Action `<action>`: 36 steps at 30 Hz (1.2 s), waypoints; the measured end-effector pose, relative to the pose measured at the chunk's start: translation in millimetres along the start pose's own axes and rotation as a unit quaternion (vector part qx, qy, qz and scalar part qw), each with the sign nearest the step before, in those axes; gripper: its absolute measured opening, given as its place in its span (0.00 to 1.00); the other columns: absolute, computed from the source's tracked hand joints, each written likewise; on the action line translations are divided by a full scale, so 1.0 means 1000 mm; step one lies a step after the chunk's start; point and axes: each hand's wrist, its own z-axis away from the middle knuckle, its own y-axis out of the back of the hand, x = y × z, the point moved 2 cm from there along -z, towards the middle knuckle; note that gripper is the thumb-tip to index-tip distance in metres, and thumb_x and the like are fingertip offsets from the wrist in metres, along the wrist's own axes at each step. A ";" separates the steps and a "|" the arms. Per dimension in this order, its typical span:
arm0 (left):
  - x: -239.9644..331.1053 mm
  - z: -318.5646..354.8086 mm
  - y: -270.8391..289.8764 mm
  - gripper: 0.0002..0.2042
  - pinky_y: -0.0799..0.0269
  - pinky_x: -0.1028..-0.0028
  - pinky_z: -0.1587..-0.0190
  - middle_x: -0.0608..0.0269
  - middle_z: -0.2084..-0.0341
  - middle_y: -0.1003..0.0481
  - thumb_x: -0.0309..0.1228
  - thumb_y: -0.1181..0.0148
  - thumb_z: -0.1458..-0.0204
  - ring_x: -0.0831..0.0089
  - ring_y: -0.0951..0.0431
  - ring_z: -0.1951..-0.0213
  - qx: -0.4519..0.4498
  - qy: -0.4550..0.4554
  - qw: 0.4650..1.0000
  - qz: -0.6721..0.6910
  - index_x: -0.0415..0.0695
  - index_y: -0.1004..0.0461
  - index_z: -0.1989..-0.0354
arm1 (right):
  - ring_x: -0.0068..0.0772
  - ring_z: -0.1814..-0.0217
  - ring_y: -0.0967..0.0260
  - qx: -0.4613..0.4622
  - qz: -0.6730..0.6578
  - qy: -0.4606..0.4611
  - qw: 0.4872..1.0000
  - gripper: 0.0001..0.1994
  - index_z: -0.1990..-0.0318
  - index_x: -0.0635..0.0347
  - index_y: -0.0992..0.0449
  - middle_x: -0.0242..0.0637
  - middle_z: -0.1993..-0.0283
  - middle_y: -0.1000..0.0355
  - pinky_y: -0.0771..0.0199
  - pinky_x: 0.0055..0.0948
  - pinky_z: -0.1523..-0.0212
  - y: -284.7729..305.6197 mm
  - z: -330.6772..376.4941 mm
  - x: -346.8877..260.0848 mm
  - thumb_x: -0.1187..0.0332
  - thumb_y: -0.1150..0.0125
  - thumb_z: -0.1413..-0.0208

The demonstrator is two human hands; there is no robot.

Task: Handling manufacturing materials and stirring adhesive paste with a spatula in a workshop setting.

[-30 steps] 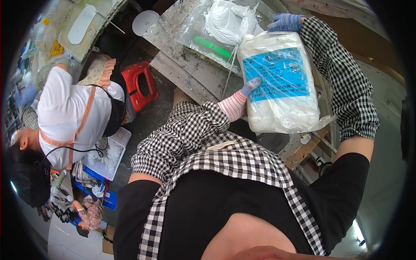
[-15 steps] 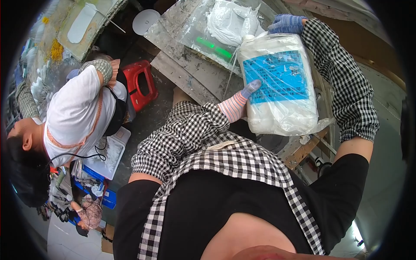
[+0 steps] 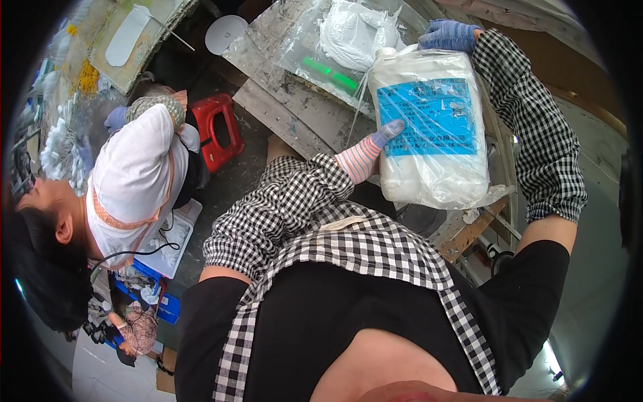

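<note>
A big white plastic jug (image 3: pixel 435 179) with a blue label (image 3: pixel 426 117) is held tilted in front of me, wrapped in clear plastic film. My left hand (image 3: pixel 367 153), in a striped knit glove, grips its left side; the thumb lies on the front and the other fingers are hidden behind. At the top right corner, my right hand (image 3: pixel 447 35) in a blue knit glove is closed over the jug, its fingertips partly out of sight. Just beyond the jug, thick white paste (image 3: pixel 355 33) lies heaped on a smeared clear sheet (image 3: pixel 295 50).
A bright green strip (image 3: pixel 329 74) shows through the sheet. Paint-stained boards (image 3: pixel 284 120) extend to its left. A co-worker in a white top (image 3: pixel 137 157) bends over at the left, by a red stool (image 3: pixel 218 134). A round white lid (image 3: pixel 226 33) sits farther back.
The jug has risen slightly away from me, and my right hand has shifted a little to the right with it. At the left, the co-worker has moved toward me.
</note>
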 end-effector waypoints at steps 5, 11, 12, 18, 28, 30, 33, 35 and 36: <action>0.003 0.003 -0.003 0.52 0.42 0.55 0.39 0.51 0.40 0.41 0.65 0.40 0.64 0.58 0.40 0.39 -0.004 0.001 1.000 -0.001 0.43 0.51 0.35 | 0.47 0.53 0.30 -0.011 -0.005 0.011 1.000 0.18 0.46 0.48 0.32 0.45 0.56 0.29 0.28 0.37 0.53 0.004 0.003 -0.005 0.65 0.47 0.45; 0.005 0.007 -0.006 0.52 0.42 0.55 0.39 0.51 0.40 0.41 0.65 0.40 0.64 0.58 0.40 0.39 -0.004 0.005 1.000 -0.003 0.43 0.50 0.35 | 0.48 0.55 0.30 0.002 -0.010 0.007 1.000 0.16 0.48 0.48 0.31 0.46 0.58 0.29 0.28 0.38 0.54 0.008 0.004 -0.011 0.65 0.47 0.45; 0.005 0.007 -0.005 0.52 0.42 0.55 0.39 0.51 0.40 0.41 0.65 0.40 0.64 0.58 0.40 0.39 -0.004 0.005 1.000 -0.002 0.43 0.50 0.35 | 0.48 0.55 0.30 -0.007 -0.014 -0.014 1.000 0.16 0.48 0.48 0.31 0.46 0.58 0.29 0.28 0.38 0.54 0.008 0.004 -0.011 0.65 0.47 0.45; 0.001 0.005 -0.005 0.54 0.42 0.54 0.39 0.51 0.41 0.40 0.67 0.39 0.67 0.57 0.40 0.39 -0.005 0.002 1.000 0.000 0.43 0.50 0.35 | 0.43 0.49 0.34 -0.073 -0.040 -0.093 0.992 0.15 0.51 0.42 0.27 0.40 0.52 0.32 0.30 0.31 0.49 0.006 0.003 -0.014 0.67 0.43 0.49; 0.000 0.003 -0.002 0.52 0.42 0.53 0.39 0.51 0.41 0.40 0.62 0.36 0.66 0.56 0.39 0.40 0.001 0.025 0.999 0.033 0.46 0.51 0.35 | 0.43 0.50 0.33 -0.052 -0.069 -0.063 0.994 0.14 0.53 0.45 0.27 0.40 0.54 0.30 0.30 0.33 0.50 0.002 0.001 -0.011 0.68 0.44 0.48; -0.001 0.002 0.000 0.50 0.41 0.53 0.39 0.51 0.41 0.41 0.58 0.33 0.65 0.56 0.39 0.40 -0.004 0.032 0.998 0.062 0.48 0.52 0.35 | 0.43 0.51 0.33 -0.055 -0.068 -0.064 0.994 0.14 0.53 0.45 0.27 0.40 0.55 0.30 0.30 0.33 0.50 0.004 0.001 -0.012 0.68 0.44 0.48; -0.002 0.001 0.002 0.50 0.42 0.53 0.39 0.51 0.41 0.41 0.58 0.33 0.65 0.56 0.39 0.40 -0.005 0.036 0.997 0.066 0.48 0.52 0.35 | 0.43 0.51 0.33 -0.077 -0.052 -0.073 0.993 0.13 0.53 0.46 0.27 0.39 0.55 0.30 0.30 0.33 0.51 0.005 0.001 -0.015 0.68 0.44 0.48; -0.002 0.001 0.000 0.50 0.42 0.53 0.39 0.51 0.40 0.41 0.58 0.33 0.64 0.56 0.39 0.40 -0.013 0.035 0.997 0.067 0.48 0.52 0.35 | 0.43 0.51 0.33 -0.049 -0.050 -0.052 0.996 0.13 0.53 0.46 0.27 0.39 0.55 0.30 0.29 0.34 0.51 0.007 0.001 -0.017 0.67 0.44 0.48; -0.002 0.002 -0.001 0.50 0.42 0.53 0.39 0.51 0.40 0.41 0.58 0.33 0.64 0.56 0.39 0.40 -0.013 0.036 0.997 0.067 0.48 0.52 0.35 | 0.43 0.51 0.33 -0.053 -0.052 -0.063 0.995 0.13 0.53 0.46 0.27 0.39 0.55 0.30 0.29 0.34 0.51 0.006 0.002 -0.017 0.67 0.44 0.48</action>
